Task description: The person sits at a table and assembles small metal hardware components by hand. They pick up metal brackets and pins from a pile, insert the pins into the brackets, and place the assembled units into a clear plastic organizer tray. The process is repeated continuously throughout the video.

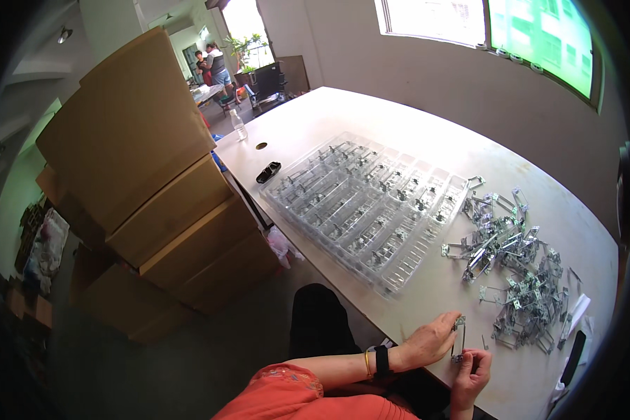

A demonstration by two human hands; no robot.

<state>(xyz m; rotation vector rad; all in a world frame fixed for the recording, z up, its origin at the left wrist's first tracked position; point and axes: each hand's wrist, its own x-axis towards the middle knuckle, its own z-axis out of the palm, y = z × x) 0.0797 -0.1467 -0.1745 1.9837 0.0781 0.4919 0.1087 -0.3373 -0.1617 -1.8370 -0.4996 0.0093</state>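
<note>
My left hand (430, 343) is closed on the upper end of a small rectangular metal bracket frame (459, 339), just over the table's near edge. At the bracket's lower end, the fingers of my right hand (473, 374) are pinched together on it. A heap of similar loose metal brackets (518, 269) lies on the table to the right, beyond both hands. Ahead and to the left sits a clear plastic compartment tray (392, 283), its long slots filled with rows of such metal parts. A thin metal piece (484, 342) lies near my right hand.
Stacked cardboard boxes (136, 133) rise left of the white table (539, 189). On its far left are a clear bottle (239, 126) and a black object (268, 172). White wrapping (576, 312) and a dark, long object (573, 358) lie at the right edge. Two people (217, 64) stand in the background.
</note>
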